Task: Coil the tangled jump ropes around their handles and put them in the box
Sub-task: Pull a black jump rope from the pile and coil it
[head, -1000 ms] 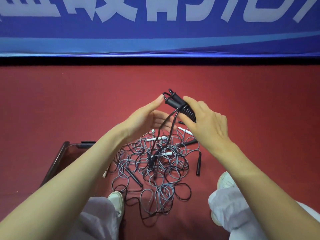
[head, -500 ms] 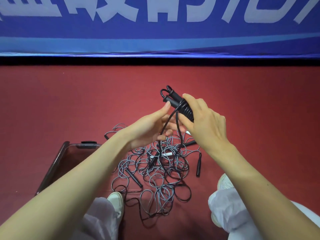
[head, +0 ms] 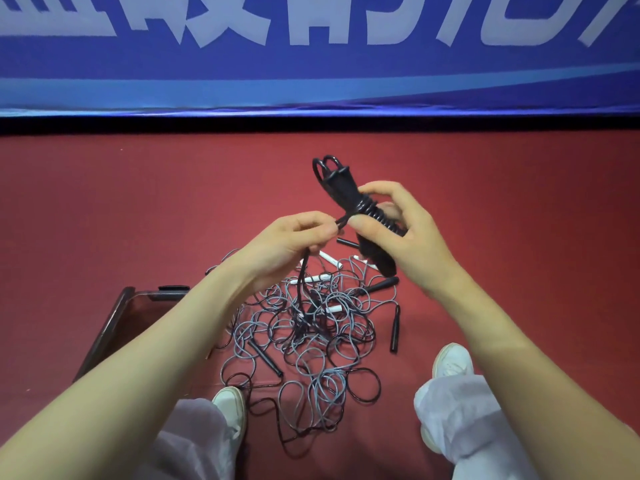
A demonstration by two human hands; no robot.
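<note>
Blue banner [head: 311, 71], 12 o'clock: large white characters, cropped, unreadable.
Red floor [head: 104, 209].
Tangled jump ropes [head: 322, 344], 6 o'clock, on the floor.
Box [head: 112, 327], 8 o'clock, beside the tangle.
Right hand [head: 412, 237]: grip curled round the paired black handles [head: 343, 192], partly coiled.
Left hand [head: 287, 244]: grip pinching the black rope [head: 302, 282].

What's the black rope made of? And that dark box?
Black rope: probably plastic-coated cord, smooth and glossy, since it glints and keeps springy loops. Box: looks like dark, see-through hard plastic; its rim shines and the red floor shows through.
</note>
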